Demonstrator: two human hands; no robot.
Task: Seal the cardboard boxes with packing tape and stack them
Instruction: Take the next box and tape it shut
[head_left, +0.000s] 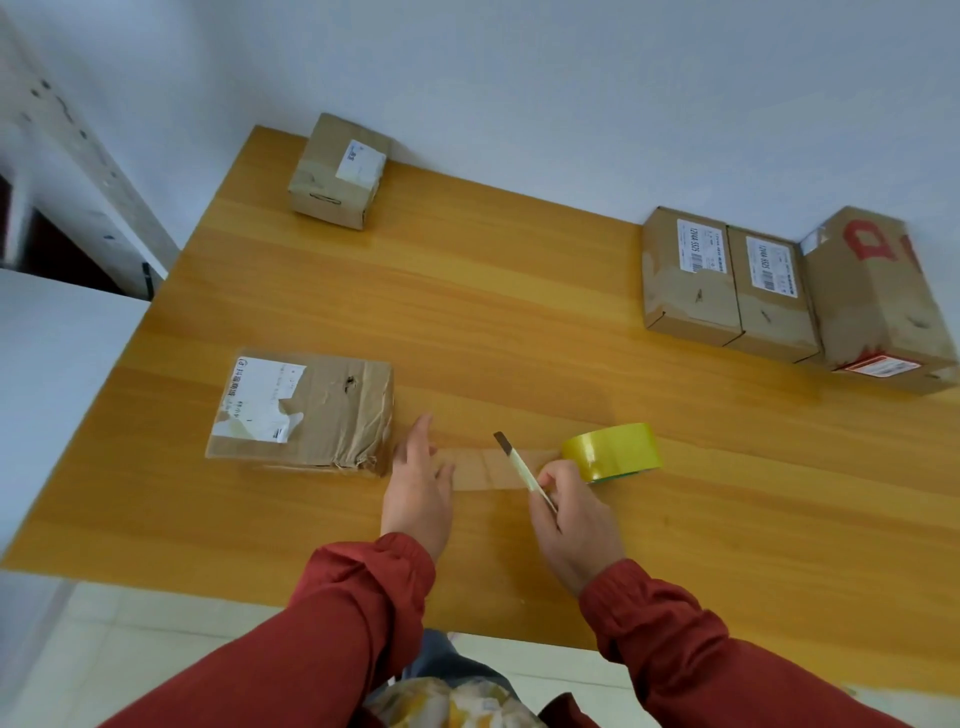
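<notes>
We see a strip of clear tape (493, 470) pulled out flat from the yellow tape roll (615, 451), low over the wooden worktop (519, 322). Our left hand (418, 488) lies open, with its fingers spread on the loose end of the strip, just beside the flat box (304, 410) on our left. It grips nothing; it only presses down. Our right hand (576, 512) is closed around a small knife (522, 467), and the blade points up and away from us, over the strip near the roll. We think the step now is to cut the strip free. To do it well, we should keep the strip tight with the left hand, so it does not curl or stick to itself. We should cut close to the roll, straight across, with the blade pointing away from our left fingers. We should cut gently, so the blade does not scratch the worktop. Another small box (340, 171) sits alone at the far left corner. Three more boxes (779, 291) stand side by side at the far right, touching one another. No box is stacked yet.
</notes>
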